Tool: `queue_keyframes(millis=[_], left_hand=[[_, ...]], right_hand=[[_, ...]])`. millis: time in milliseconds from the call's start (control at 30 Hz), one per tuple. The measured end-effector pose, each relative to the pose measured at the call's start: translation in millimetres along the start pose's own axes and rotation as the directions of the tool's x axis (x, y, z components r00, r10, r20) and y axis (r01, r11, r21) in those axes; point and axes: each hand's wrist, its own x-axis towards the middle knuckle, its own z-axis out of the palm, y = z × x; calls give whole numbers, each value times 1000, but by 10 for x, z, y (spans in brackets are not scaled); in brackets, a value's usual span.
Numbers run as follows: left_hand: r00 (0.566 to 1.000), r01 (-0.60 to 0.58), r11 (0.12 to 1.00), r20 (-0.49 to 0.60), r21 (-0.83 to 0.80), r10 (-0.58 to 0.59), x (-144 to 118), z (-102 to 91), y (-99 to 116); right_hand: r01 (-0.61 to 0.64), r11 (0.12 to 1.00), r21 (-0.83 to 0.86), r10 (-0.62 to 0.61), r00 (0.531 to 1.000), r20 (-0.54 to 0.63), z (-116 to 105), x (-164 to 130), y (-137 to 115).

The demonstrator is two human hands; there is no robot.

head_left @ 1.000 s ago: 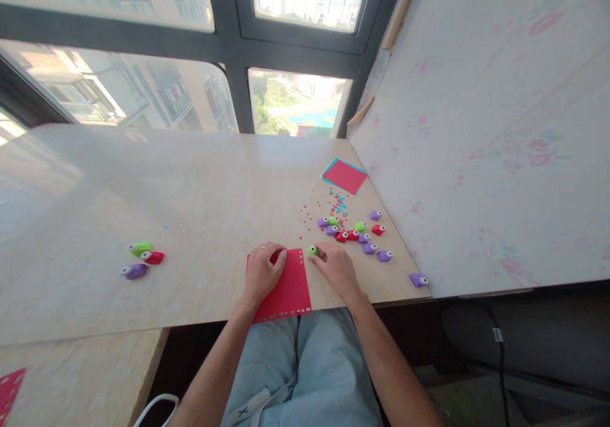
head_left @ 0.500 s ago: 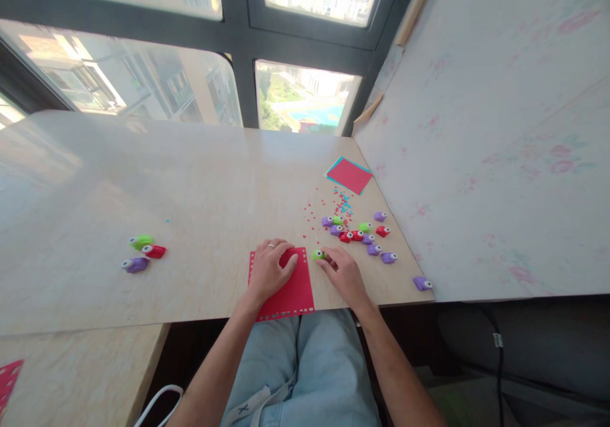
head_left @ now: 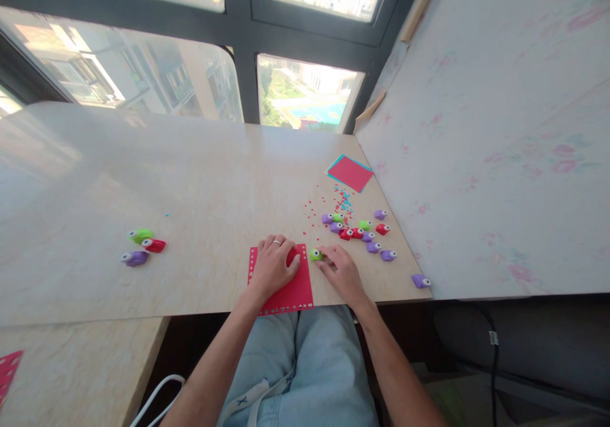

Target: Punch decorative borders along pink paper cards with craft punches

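Observation:
Under my left hand [head_left: 276, 265] lies a red sheet of paper [head_left: 293, 290] with small punched holes along its left, bottom and right edges. The palm rests flat on it, fingers stretched out, a ring on one finger. Just right of the sheet, my right hand [head_left: 340, 271] pinches a green craft punch [head_left: 316, 255] between thumb and fingers. The punch is close beside the sheet's right edge; whether they touch I cannot tell. The sheet's bottom edge hangs slightly over the table's front edge.
Several purple, red and green punches [head_left: 368, 237] lie right of my right hand. Red and blue paper bits [head_left: 344, 203] are scattered behind them, near a stack of coloured paper [head_left: 351, 173]. Three more punches [head_left: 153, 245] sit at the left. The floral wall [head_left: 476, 160] bounds the right side.
The green punch has shifted slightly left, closer to the red sheet, with my right hand. My left hand stays on the paper. The view has tilted a little.

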Motion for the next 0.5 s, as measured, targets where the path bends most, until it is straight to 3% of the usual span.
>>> queue_keyframes(millis=[300,500], left_hand=[[998,-58,996,-12,72,59,-7,41,-2],[1000,-8,998,-27,59,9,32,40,16]], right_hand=[[42,999,6,-42,999,-33,26,-16,28],[67,998,-2,-67,996,-55,40,-23,49]])
